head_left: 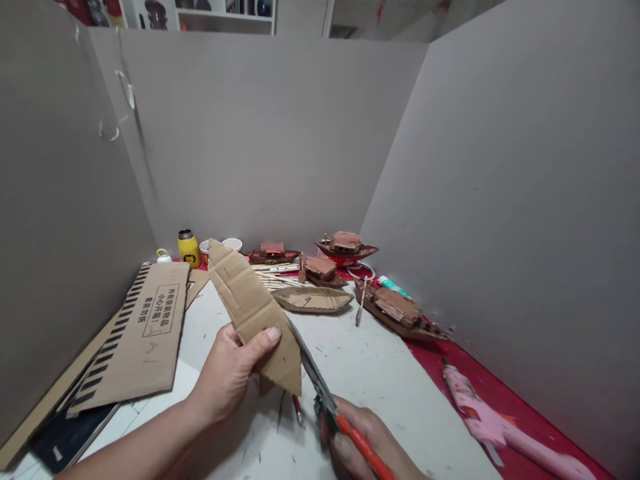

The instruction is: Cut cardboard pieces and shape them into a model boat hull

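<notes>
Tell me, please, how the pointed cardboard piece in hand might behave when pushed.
The cardboard piece is probably light, looking thin. It seems fairly stiff, extending unsupported beyond the left hand, yet might fold along its crosswise creases.

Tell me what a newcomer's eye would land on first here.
Probably the pointed cardboard piece in the left hand, near the center, with the orange-handled scissors in the right hand at its right edge. Next would likely come the pink glue gun at the lower right, then the brown model boats toward the back and right.
</notes>
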